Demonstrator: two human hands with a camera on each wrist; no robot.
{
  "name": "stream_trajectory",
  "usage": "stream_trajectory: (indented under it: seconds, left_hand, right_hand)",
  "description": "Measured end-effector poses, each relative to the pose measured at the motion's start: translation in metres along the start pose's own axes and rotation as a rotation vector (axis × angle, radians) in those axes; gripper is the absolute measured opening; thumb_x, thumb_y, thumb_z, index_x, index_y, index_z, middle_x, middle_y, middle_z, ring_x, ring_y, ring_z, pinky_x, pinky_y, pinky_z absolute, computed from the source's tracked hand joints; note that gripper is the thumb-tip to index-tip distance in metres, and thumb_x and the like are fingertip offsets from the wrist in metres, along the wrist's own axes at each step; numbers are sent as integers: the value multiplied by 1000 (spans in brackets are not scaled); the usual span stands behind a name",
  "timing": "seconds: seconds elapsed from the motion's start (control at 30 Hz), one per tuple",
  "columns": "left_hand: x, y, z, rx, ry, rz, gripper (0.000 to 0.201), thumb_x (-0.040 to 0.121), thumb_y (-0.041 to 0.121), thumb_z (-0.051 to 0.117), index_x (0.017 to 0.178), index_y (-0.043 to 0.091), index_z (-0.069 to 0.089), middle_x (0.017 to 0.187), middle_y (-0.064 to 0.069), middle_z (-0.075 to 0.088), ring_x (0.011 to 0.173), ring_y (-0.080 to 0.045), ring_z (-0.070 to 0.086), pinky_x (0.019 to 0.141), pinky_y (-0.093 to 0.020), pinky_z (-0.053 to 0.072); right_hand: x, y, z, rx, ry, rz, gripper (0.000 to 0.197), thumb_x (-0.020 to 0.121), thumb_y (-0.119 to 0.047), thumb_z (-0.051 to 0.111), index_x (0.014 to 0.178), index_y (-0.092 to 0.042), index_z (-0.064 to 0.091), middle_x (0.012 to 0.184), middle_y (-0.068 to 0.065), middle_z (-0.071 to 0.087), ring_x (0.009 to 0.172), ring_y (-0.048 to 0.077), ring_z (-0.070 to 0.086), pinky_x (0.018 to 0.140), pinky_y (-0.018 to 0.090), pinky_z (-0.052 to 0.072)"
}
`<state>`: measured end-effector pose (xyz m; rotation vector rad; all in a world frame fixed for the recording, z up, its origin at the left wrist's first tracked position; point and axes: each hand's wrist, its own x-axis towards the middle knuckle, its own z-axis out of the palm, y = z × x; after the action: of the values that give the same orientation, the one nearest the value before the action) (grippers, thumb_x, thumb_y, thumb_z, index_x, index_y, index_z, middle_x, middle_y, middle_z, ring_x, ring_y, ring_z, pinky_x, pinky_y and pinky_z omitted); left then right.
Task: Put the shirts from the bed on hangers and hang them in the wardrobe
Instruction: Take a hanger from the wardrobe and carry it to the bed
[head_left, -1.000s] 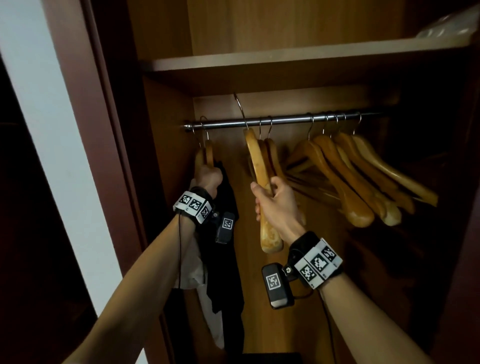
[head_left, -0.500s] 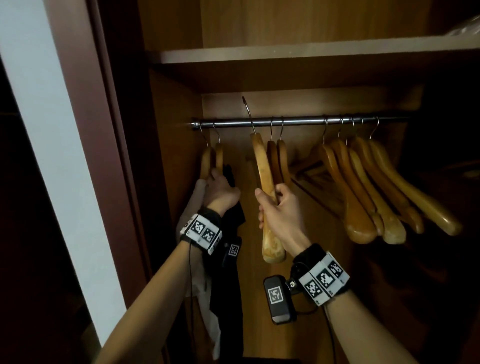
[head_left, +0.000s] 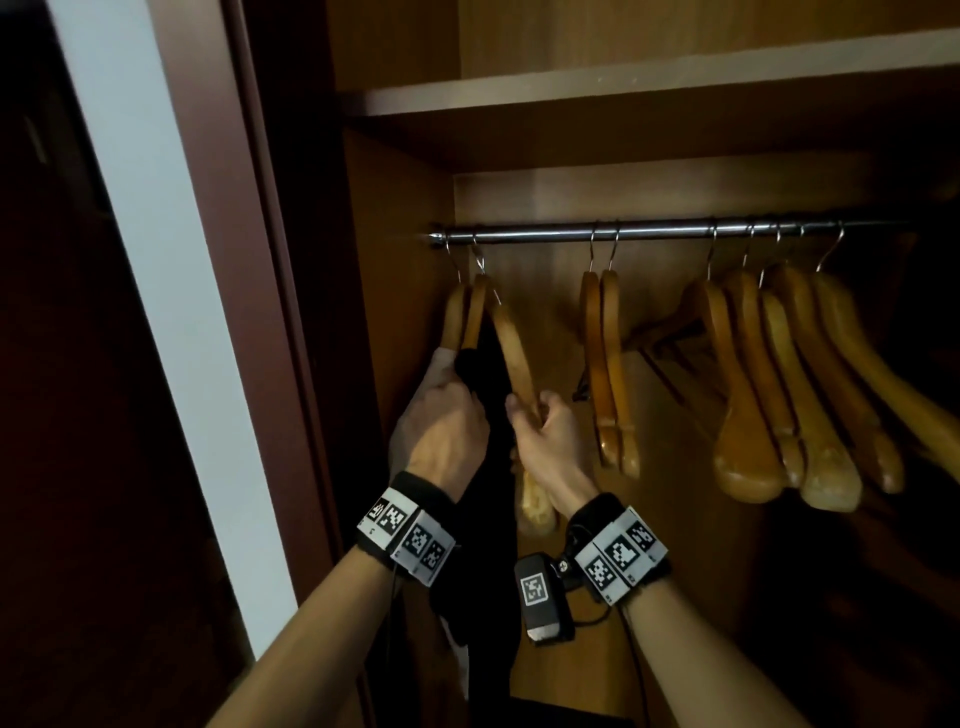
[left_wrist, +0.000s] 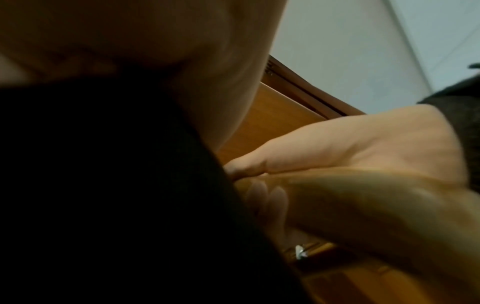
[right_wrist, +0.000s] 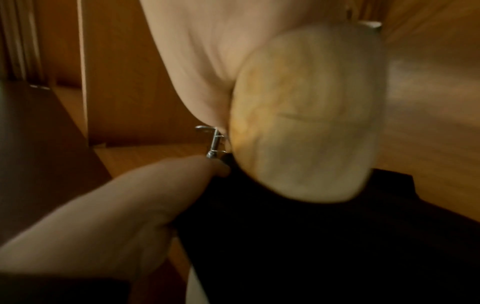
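Observation:
A black shirt (head_left: 493, 483) and a white shirt (head_left: 439, 361) hang on two wooden hangers at the left end of the metal rail (head_left: 649, 231). My left hand (head_left: 441, 415) grips the black shirt near its shoulder; dark cloth (left_wrist: 103, 185) fills the left wrist view. My right hand (head_left: 545, 431) grips a bare wooden hanger (head_left: 514, 353) by its arm. This hanger is off the rail, its hook below the bar, right beside the black shirt. The hanger's rounded end (right_wrist: 306, 123) looms over black cloth (right_wrist: 311, 246) in the right wrist view.
Two empty hangers (head_left: 605, 374) hang mid-rail and several more (head_left: 743, 395) hang tilted at the right. A wooden shelf (head_left: 623, 88) runs above the rail. The wardrobe's dark side frame (head_left: 270, 312) and a white wall (head_left: 156, 260) stand at the left.
My right hand took the hanger off the rail and carried it down and left against the black shirt. My left hand slid down from the hanger tops onto the black shirt.

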<state>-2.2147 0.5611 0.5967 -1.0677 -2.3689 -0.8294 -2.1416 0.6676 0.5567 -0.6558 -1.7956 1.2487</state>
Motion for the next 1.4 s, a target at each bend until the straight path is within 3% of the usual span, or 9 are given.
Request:
stream_trajectory:
  seconds: [0.27, 0.37, 0.5, 0.63, 0.8, 1.07, 1.23, 1.33, 1.4]
  left_hand:
    - [5, 1, 2, 180, -65, -23, 36, 107, 33, 42, 128, 6, 53, 123, -11, 68, 109, -32, 69, 82, -40, 53]
    - [6, 2, 4, 253, -34, -14, 47, 107, 40, 38, 134, 4, 50, 128, -15, 62, 117, -32, 62, 87, -41, 52]
    - [11, 8, 3, 24, 176, 156, 34, 104, 25, 42, 130, 6, 53, 123, -16, 57, 114, -37, 56, 95, -48, 47]
    - [18, 25, 6, -288, 198, 333, 58, 96, 7, 50, 153, 6, 37, 143, -17, 49, 130, -35, 48, 106, -46, 47]
    - [7, 60, 20, -470, 175, 520, 84, 90, 10, 71, 160, 5, 25, 161, -15, 35, 149, -29, 34, 122, -42, 34]
    - [-71, 127, -7, -562, 248, 691, 62, 93, 15, 69, 150, 9, 44, 146, -10, 54, 138, -25, 49, 118, -44, 34]
    - [-154, 212, -30, -494, 222, 775, 55, 88, 15, 75, 139, 14, 53, 131, -6, 64, 123, -26, 57, 107, -43, 37]
    - [-225, 272, -39, -504, 219, 921, 51, 86, 26, 79, 131, 15, 58, 121, -5, 67, 113, -28, 59, 102, -42, 37]
    - [-279, 314, -40, -536, 177, 997, 50, 85, 33, 80, 128, 15, 62, 115, -4, 66, 106, -28, 58, 95, -41, 39]
  right_hand:
    - [4, -6, 6, 60, -61, 42, 66, 108, -36, 58, 161, -6, 33, 160, 12, 47, 145, 27, 47, 98, 20, 34]
    - [-4, -5, 2, 45, -20, 19, 55, 108, -35, 59, 154, -9, 44, 142, 9, 60, 127, 22, 60, 92, 19, 39]
    - [-27, -7, -14, 40, 42, -58, 31, 104, -40, 64, 107, -10, 55, 82, 2, 62, 70, 9, 58, 61, 32, 48]
    - [-53, 3, -45, 121, 3, -82, 40, 93, -37, 79, 110, -7, 58, 80, 22, 66, 56, 19, 59, 50, 34, 49]
    - [-98, 15, -89, 111, -42, -85, 19, 101, -10, 70, 115, -9, 56, 62, 3, 58, 49, 22, 54, 51, 36, 51]
    - [-212, -3, -199, -28, 37, -127, 10, 100, -5, 68, 107, -7, 62, 69, 8, 64, 52, 24, 57, 54, 34, 52]
    - [-283, -15, -293, -303, 277, -42, 9, 95, -13, 69, 95, -19, 63, 83, 12, 68, 65, 22, 66, 66, 47, 59]
    - [-328, -24, -354, -480, 504, -38, 20, 91, -24, 75, 104, -23, 60, 83, -9, 69, 68, -3, 62, 66, 20, 50]
    - [-364, -29, -397, -509, 656, -24, 38, 84, -26, 81, 117, -22, 62, 89, -12, 72, 78, 3, 66, 70, 21, 50]
